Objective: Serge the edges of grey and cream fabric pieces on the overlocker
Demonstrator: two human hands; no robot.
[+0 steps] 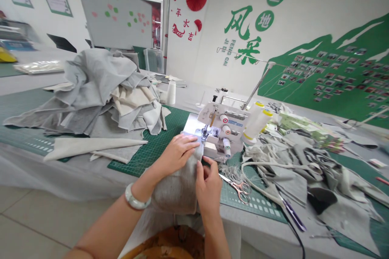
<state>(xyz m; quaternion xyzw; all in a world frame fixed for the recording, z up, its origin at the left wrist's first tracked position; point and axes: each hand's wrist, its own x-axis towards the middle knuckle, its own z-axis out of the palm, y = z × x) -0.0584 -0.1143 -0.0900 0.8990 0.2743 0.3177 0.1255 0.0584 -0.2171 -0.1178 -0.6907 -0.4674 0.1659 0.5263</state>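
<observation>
A piece of grey fabric (pixel 179 190) runs from the lit plate of a white overlock sewing machine (pixel 221 125) down over the table's front edge. My left hand (pixel 179 151) lies flat on the fabric, fingers stretched towards the machine's presser foot. Lower down, at the fabric's right edge, my right hand (pixel 208 178) pinches the cloth between thumb and forefinger. Whether the fabric's far edge sits under the foot I cannot tell. Scissors (pixel 240 189) with copper-coloured handles lie on the mat just right of my right hand, beside frayed thread trimmings (pixel 231 172).
Left of the machine rises a heap of grey cloth (pixel 97 85), with folded pieces (pixel 94 147) before it. Cloth scraps (pixel 291 166) and purple-handled snips (pixel 292 212) lie on the right. Thread cones (pixel 258 119) stand behind the machine, on green cutting mats (pixel 164 145).
</observation>
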